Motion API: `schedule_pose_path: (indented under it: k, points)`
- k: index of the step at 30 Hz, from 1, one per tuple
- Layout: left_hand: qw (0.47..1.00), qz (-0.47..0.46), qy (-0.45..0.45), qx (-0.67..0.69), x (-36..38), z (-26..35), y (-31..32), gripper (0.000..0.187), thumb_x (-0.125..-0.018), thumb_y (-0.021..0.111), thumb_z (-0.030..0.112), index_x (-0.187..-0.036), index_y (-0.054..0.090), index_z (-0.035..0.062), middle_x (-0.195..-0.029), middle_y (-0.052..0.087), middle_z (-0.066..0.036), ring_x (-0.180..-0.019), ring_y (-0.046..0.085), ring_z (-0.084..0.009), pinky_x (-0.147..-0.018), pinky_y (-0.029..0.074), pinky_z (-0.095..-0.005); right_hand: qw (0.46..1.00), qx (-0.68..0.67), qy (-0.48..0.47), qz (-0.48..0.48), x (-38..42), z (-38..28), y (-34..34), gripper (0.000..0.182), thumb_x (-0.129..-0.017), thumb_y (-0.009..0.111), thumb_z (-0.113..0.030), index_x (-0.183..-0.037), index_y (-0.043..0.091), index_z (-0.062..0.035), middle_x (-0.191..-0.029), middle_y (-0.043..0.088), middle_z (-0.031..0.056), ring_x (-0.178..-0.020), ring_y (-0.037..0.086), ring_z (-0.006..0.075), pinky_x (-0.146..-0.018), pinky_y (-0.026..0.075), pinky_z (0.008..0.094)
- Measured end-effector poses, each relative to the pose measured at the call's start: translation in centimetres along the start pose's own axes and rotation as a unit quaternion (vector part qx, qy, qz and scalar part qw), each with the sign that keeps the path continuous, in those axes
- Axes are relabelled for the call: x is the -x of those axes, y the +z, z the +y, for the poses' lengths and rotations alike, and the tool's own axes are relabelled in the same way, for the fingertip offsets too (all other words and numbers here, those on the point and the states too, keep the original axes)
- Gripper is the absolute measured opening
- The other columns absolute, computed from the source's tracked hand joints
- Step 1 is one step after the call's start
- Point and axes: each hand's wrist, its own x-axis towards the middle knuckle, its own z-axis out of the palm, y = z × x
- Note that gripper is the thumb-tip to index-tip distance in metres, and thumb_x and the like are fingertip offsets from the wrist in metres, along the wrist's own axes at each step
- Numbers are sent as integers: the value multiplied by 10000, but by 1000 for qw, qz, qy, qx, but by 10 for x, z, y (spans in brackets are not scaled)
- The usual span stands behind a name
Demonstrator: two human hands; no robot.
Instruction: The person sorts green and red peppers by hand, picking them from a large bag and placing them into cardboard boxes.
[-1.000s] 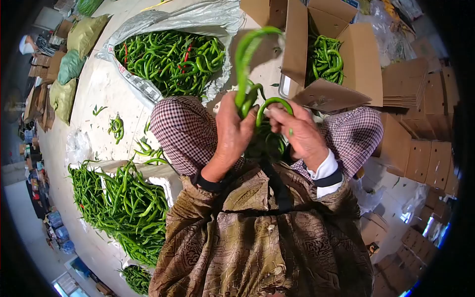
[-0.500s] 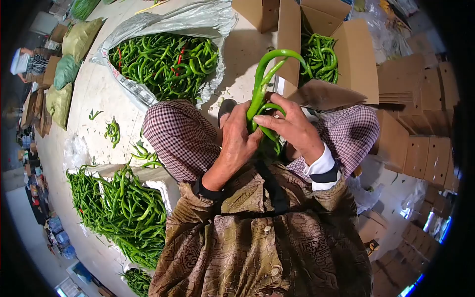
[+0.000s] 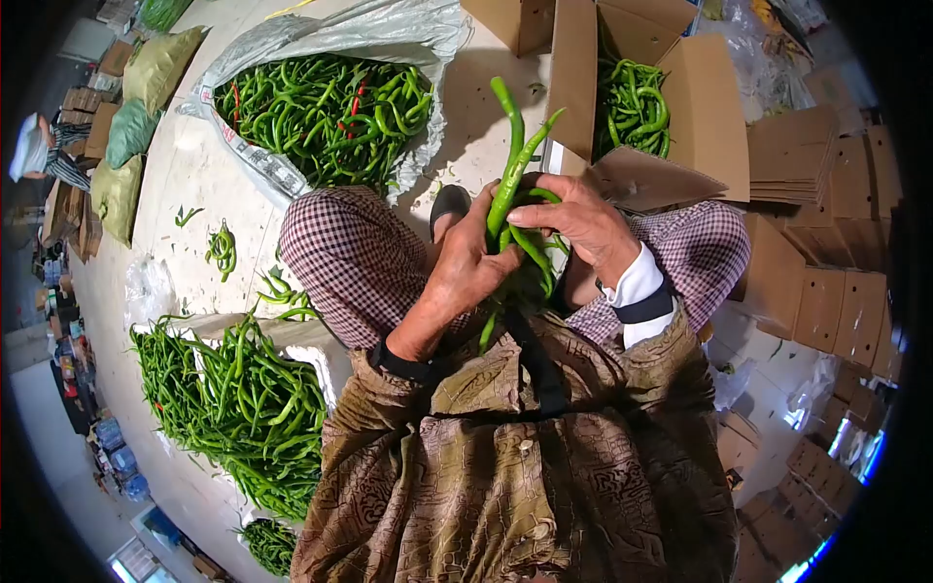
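My left hand (image 3: 465, 272) and my right hand (image 3: 583, 225) meet above my lap, both closed on a small bunch of long green peppers (image 3: 505, 199). Two of the peppers point up past the fingers, and others hang below and between the palms. Part of the bunch is hidden by my fingers. Beyond my left knee lies an open white sack (image 3: 428, 49) full of green peppers (image 3: 321, 117) with a few red ones. An open cardboard box (image 3: 714, 117) with green peppers (image 3: 634, 102) inside stands beyond my right hand.
At the lower left, a big heap of thin green peppers (image 3: 243, 408) fills a white container (image 3: 335, 369). Loose peppers (image 3: 222, 251) lie on the floor. Filled sacks (image 3: 117, 199) and a person (image 3: 44, 151) are at the far left. Cardboard boxes (image 3: 838, 311) are stacked at the right.
The long curved pepper that arched over toward the box no longer does so; two straighter tips now point up. A pepper end now hangs below my left hand. The far person has shifted.
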Motion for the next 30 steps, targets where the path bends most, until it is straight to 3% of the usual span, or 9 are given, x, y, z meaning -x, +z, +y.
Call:
schedule_pose_path:
  k: [3,7,9,13,16,20,24,29,30]
  points:
    - [996,15,14,-82,-7,-14,-1,729,-773,623,28,-1437,329,-36,-1034,639,-125,-921,618,-191,-832,479,-304,997,-41,36,-45,0,-25,4,380,-840,706,-143,-1194,629,-30,-974,654,-11,-872,593,75,-747,446,210]
    - [976,118,17,-183,-9,-10,10,825,-703,652,65,-1449,315,-33,-950,660,-177,-832,657,-285,-794,469,-376,989,-136,37,46,-5,-25,13,321,-868,668,-151,-1173,634,-57,-992,655,-7,-848,590,84,-757,446,230]
    - [946,156,112,-263,-9,-15,8,783,-721,679,58,-1428,357,-35,-915,661,-191,-809,666,-295,-798,476,-368,984,-170,16,54,-10,-21,8,255,-895,644,-152,-1135,633,-65,-1021,658,0,-891,602,98,-787,455,250]
    - [989,110,93,-28,-8,-7,4,595,-807,690,27,-1353,464,-41,-1017,675,-147,-848,658,-188,-796,507,-303,970,-231,-38,69,-11,-24,0,210,-914,637,-177,-1098,637,-76,-1006,665,2,-924,616,116,-792,467,267]
    - [946,8,-104,306,4,20,-10,459,-875,696,96,-1282,525,-28,-982,662,-94,-787,623,-135,-729,523,-265,961,-265,-55,56,2,-44,5,217,-926,629,-181,-1113,629,-69,-1021,663,10,-936,621,127,-824,475,271]
    - [913,-12,-110,392,14,16,-10,410,-934,634,339,-1141,571,-10,-930,625,-106,-716,601,-183,-625,508,-281,945,-314,-81,-41,6,-58,5,259,-942,622,-219,-1133,612,-44,-1095,663,76,-944,630,154,-882,497,314]
    - [875,14,-129,467,16,10,-11,291,-957,615,242,-1106,585,-7,-944,657,-105,-754,635,-154,-671,542,-271,933,-346,-79,-66,5,-54,-5,277,-960,598,-235,-1146,600,-30,-1143,654,152,-1022,643,219,-905,517,347]
    - [934,77,-219,273,23,-34,-19,234,-950,606,186,-1103,594,8,-863,653,-61,-732,628,-161,-624,518,-302,916,-371,-145,-43,15,-62,-23,220,-965,570,-191,-1099,611,-21,-1163,638,225,-1063,634,312,-946,500,394]
    - [995,-9,-74,68,25,-41,-18,271,-938,619,162,-1148,576,-3,-881,663,-69,-741,634,-182,-649,522,-316,917,-369,-145,-45,18,-67,-25,196,-954,578,-166,-1081,614,-22,-1154,642,227,-1060,637,308,-942,505,394]
